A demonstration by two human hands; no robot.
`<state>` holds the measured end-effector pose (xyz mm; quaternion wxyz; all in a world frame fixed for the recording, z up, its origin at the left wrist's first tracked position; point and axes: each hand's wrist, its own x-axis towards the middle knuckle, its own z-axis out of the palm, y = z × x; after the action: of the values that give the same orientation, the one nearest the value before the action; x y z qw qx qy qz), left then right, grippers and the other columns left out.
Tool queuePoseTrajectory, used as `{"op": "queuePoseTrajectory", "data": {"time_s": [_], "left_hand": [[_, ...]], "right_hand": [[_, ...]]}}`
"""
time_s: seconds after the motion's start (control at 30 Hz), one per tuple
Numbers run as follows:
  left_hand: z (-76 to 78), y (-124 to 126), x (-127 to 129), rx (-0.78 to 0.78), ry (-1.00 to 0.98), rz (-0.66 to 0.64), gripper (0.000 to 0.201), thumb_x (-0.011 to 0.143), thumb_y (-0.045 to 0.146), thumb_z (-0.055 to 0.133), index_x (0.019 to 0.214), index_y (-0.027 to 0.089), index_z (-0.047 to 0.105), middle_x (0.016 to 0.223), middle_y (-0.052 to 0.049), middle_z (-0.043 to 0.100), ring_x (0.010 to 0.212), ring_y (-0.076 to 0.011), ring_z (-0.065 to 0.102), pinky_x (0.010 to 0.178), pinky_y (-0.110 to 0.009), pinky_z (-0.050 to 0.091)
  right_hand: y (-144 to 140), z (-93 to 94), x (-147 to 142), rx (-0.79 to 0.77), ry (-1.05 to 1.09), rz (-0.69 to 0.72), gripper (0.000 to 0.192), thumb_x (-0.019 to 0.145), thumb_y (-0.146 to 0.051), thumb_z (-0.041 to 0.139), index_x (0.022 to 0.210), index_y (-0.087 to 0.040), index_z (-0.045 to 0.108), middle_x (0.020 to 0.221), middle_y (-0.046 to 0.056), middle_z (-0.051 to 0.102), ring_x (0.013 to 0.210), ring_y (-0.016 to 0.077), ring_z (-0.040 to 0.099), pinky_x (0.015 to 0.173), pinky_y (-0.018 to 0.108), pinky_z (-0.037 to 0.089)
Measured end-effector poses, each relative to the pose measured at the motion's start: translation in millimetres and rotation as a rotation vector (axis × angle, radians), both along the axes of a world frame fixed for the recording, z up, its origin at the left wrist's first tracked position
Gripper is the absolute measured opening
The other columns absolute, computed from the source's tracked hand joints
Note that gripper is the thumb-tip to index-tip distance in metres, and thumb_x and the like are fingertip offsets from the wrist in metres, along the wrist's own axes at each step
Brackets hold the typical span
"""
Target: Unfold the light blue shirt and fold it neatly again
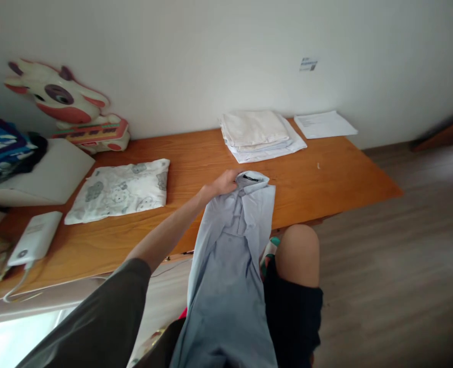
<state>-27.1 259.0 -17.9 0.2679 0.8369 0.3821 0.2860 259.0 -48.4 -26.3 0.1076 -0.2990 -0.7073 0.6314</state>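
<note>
One left hand [223,184], arm outstretched, fingers clenched on the pale blue shirt [230,266] collar (table [326,179] edge).

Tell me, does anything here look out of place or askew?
The light blue shirt hangs half off the table edge, only its collar on top, gripped by the left hand. The folded stacks lie tidy.

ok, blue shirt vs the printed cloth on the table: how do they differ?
The blue shirt is plain light blue; the printed cloth is white with grey animal figures. The blue shirt hangs off the table edge, only its collar end on the wood; the printed cloth lies wholly on it, folded into a flat rectangle. The left hand grips the shirt's collar; nothing touches the printed cloth. Both are soft fabric.
</note>
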Motion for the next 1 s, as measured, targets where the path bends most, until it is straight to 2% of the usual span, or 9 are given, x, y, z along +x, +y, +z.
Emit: {"op": "queuePoseTrajectory", "data": {"time_s": [0.1, 0.23, 0.33, 0.43, 0.53, 0.6, 0.77, 0.9, 1.0], "left_hand": [[-1.1, -17, 22, 0.163, 0.003, 0.153, 0.085, 0.077, 0.003, 0.052, 0.161, 0.015, 0.052, 0.161, -0.016, 0.062, 0.149, -0.0319, 0.058, 0.127, -0.054, 0.045], [0.6, -94, 22, 0.219, -0.021, 0.382, 0.082, 0.083, 0.000, 0.049, 0.163, 0.020, 0.047, 0.162, -0.014, 0.059, 0.155, -0.0289, 0.052, 0.132, -0.056, 0.039], [-1.7, -168, 21, 0.124, 0.042, 0.356, 0.064, 0.092, 0.005, 0.053, 0.153, 0.024, 0.057, 0.153, -0.010, 0.066, 0.151, -0.0266, 0.055, 0.132, -0.052, 0.042], [-9.8, -216, 20, 0.060, 0.168, 0.361, 0.061, 0.095, 0.013, 0.063, 0.154, 0.027, 0.058, 0.165, -0.008, 0.058, 0.163, -0.0305, 0.042, 0.139, -0.059, 0.029], [-16.5, -224, 11, 0.053, 0.226, 0.350, 0.054, 0.100, 0.021, 0.066, 0.153, 0.031, 0.061, 0.172, -0.006, 0.050, 0.167, -0.0313, 0.035, 0.138, -0.059, 0.032], [-17.1, -214, -2, 0.061, 0.220, 0.343, 0.042, 0.103, 0.026, 0.065, 0.145, 0.031, 0.067, 0.165, -0.007, 0.058, 0.159, -0.0305, 0.047, 0.131, -0.055, 0.043], [-12.8, -188, -38, -0.024, 0.050, 0.429, 0.026, 0.104, 0.020, 0.056, 0.121, 0.027, 0.074, 0.121, -0.007, 0.076, 0.114, -0.0246, 0.072, 0.104, -0.042, 0.060], [-17.6, -195, -72, 0.089, -0.286, 0.915, 0.053, 0.090, 0.008, 0.050, 0.139, 0.023, 0.061, 0.135, -0.011, 0.069, 0.126, -0.0253, 0.068, 0.106, -0.041, 0.060], [-23.4, -218, -91, 0.141, -0.227, 1.046, 0.075, 0.082, 0.005, 0.054, 0.154, 0.025, 0.052, 0.154, -0.013, 0.057, 0.148, -0.0304, 0.054, 0.125, -0.052, 0.048]], "right_hand": [[-33, 5.5, -5, -0.085, -0.020, 0.018, 0.031, 0.089, -0.056, 0.082, 0.117, -0.043, 0.086, 0.092, 0.000, 0.082, 0.092, 0.0263, 0.082, 0.067, 0.033, 0.064], [-69, 21.5, 24, -0.126, -0.016, -0.108, 0.032, 0.102, -0.050, 0.065, 0.128, -0.040, 0.081, 0.103, 0.002, 0.084, 0.093, 0.0240, 0.082, 0.078, 0.033, 0.065], [-47, 19.9, 30, 0.017, -0.064, -0.330, 0.037, 0.112, -0.043, 0.050, 0.139, -0.031, 0.072, 0.105, 0.005, 0.082, 0.098, 0.0220, 0.079, 0.091, 0.034, 0.063], [10, 4.4, 6, 0.433, -0.177, -0.601, 0.045, 0.112, -0.043, 0.054, 0.152, -0.026, 0.060, 0.123, 0.011, 0.076, 0.116, 0.0282, 0.072, 0.106, 0.046, 0.057], [68, -9.3, -30, 0.829, -0.351, -0.658, 0.068, 0.105, -0.046, 0.066, 0.166, -0.024, 0.046, 0.154, 0.020, 0.061, 0.137, 0.0403, 0.059, 0.115, 0.061, 0.049], [96, -12.4, -45, 0.962, -0.455, -0.587, 0.071, 0.102, -0.045, 0.072, 0.166, -0.025, 0.049, 0.162, 0.019, 0.055, 0.139, 0.0451, 0.055, 0.113, 0.066, 0.048], [138, -8.0, -22, 0.944, -0.371, -0.414, 0.027, 0.105, -0.021, 0.056, 0.121, -0.026, 0.077, 0.119, 0.011, 0.074, 0.106, 0.0298, 0.070, 0.095, 0.043, 0.058], [163, -3.9, 46, 0.861, -0.244, -0.807, 0.018, 0.104, -0.026, 0.058, 0.112, -0.027, 0.074, 0.109, 0.008, 0.075, 0.099, 0.0263, 0.072, 0.092, 0.040, 0.059], [168, 1.6, 90, 0.791, -0.101, -1.159, 0.026, 0.101, -0.033, 0.064, 0.125, -0.024, 0.069, 0.115, 0.010, 0.074, 0.098, 0.0268, 0.073, 0.090, 0.045, 0.062]]}}
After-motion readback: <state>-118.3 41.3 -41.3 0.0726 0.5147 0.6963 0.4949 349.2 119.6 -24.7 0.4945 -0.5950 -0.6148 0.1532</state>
